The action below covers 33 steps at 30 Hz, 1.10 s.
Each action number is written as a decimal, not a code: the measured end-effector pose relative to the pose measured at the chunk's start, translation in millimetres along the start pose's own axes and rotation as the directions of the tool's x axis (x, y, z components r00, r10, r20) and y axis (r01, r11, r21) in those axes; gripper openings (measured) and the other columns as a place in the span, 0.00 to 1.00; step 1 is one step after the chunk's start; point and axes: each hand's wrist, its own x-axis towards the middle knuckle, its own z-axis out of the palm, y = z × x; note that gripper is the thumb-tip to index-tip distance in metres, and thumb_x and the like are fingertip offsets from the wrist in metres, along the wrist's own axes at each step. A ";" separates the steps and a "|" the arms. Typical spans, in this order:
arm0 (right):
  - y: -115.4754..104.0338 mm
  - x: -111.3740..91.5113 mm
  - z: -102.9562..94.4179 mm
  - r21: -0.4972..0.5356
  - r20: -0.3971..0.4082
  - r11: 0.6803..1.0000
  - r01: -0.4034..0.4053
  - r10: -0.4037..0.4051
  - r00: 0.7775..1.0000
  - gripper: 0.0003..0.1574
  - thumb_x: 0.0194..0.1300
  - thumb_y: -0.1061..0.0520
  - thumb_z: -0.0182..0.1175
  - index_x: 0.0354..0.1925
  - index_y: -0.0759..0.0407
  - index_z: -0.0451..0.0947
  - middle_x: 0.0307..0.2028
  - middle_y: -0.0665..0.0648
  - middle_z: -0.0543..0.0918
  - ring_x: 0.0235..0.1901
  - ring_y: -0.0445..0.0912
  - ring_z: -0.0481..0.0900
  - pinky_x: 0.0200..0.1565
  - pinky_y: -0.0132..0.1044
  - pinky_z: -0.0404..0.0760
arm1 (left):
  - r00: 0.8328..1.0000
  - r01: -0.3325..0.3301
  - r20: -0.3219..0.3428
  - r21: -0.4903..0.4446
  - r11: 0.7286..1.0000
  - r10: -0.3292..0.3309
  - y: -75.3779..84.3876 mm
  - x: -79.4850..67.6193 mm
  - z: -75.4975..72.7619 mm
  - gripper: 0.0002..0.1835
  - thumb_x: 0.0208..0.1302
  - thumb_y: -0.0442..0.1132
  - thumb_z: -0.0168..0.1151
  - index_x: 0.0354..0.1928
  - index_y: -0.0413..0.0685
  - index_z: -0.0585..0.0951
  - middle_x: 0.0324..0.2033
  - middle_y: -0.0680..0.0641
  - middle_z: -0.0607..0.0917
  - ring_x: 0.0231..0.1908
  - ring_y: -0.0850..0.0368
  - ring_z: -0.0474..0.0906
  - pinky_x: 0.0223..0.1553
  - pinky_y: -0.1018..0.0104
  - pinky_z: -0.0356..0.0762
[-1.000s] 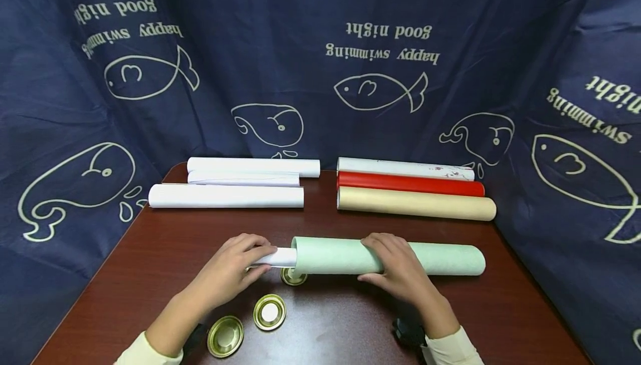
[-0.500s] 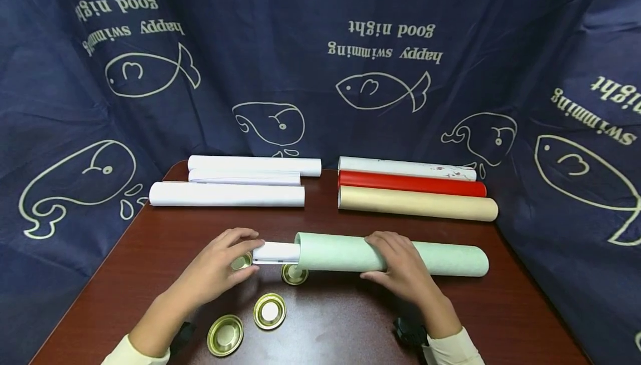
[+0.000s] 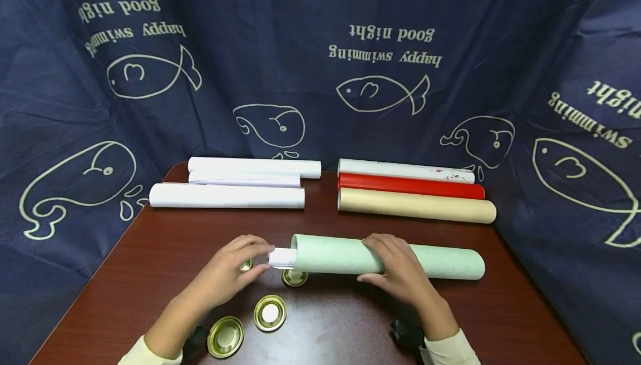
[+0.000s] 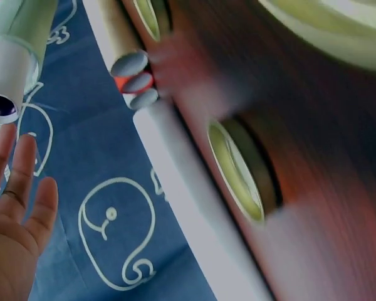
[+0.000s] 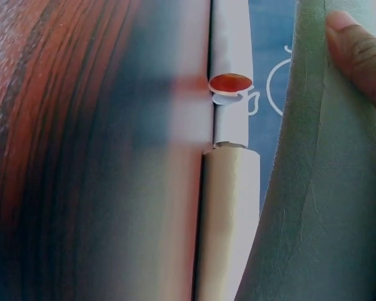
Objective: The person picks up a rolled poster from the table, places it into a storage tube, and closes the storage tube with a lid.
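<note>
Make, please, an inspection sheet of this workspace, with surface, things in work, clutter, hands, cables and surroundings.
Surface: dark red-brown table, shiny near the front.
Things in work: green tube lying sideways; inner roll, white, partly inside it and sticking out of its left end.
Clutter: three white rolls at back left; patterned tube, red tube and beige tube at back right; at least four gold caps, some partly hidden.
Hands: left hand at the inner roll's outer end, grip unclear; right hand holds the green tube.
Cables: nothing seen.
Surroundings: navy curtain with fish and whale prints.
</note>
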 end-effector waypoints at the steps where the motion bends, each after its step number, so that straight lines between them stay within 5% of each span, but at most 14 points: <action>1: -0.1 -0.6 0.1 -0.001 -0.003 1.000 0.002 -0.002 1.000 0.48 0.38 0.38 0.79 0.55 0.58 0.77 0.50 0.57 0.81 0.51 0.55 0.78 0.50 0.56 0.76 | 1.000 0.011 0.004 -0.025 1.000 -0.011 1.6 1.0 3.3 0.22 0.51 0.31 0.77 0.50 0.48 0.84 0.46 0.55 0.81 0.47 0.58 0.79 0.46 0.63 0.79; 10: 1.1 -2.7 1.0 0.020 -0.030 1.000 0.015 -0.015 0.999 0.48 0.41 0.36 0.76 0.56 0.58 0.77 0.51 0.57 0.81 0.52 0.54 0.78 0.52 0.55 0.75 | 0.990 0.117 0.112 -0.280 0.953 -0.088 10.1 8.3 22.7 0.20 0.58 0.28 0.71 0.54 0.45 0.83 0.49 0.47 0.85 0.41 0.54 0.82 0.42 0.57 0.82; 18: 3.6 0.0 -4.1 0.027 -0.047 0.999 0.024 -0.023 0.999 0.47 0.45 0.33 0.74 0.56 0.59 0.77 0.51 0.58 0.81 0.53 0.54 0.77 0.53 0.54 0.74 | 0.976 0.160 0.182 -0.239 0.958 -0.117 -3.5 2.8 20.3 0.18 0.61 0.32 0.70 0.53 0.42 0.82 0.49 0.48 0.84 0.44 0.52 0.83 0.45 0.57 0.82; 25: 5.8 4.0 -7.6 0.032 -0.059 0.999 0.017 -0.015 0.998 0.48 0.41 0.37 0.76 0.56 0.60 0.76 0.51 0.58 0.81 0.52 0.55 0.78 0.51 0.55 0.75 | 0.915 0.223 0.362 -0.087 0.971 -0.178 -12.7 8.8 35.4 0.20 0.60 0.38 0.72 0.54 0.45 0.82 0.50 0.50 0.82 0.53 0.53 0.78 0.55 0.54 0.76; 33: 7.5 0.9 -8.5 0.033 -0.063 0.999 -0.007 0.009 0.998 0.48 0.38 0.40 0.78 0.56 0.59 0.76 0.51 0.58 0.81 0.52 0.55 0.78 0.51 0.55 0.74 | 0.841 0.103 0.521 0.113 0.988 -0.147 -9.6 21.1 55.3 0.24 0.58 0.51 0.73 0.53 0.49 0.82 0.58 0.45 0.78 0.58 0.47 0.73 0.56 0.49 0.75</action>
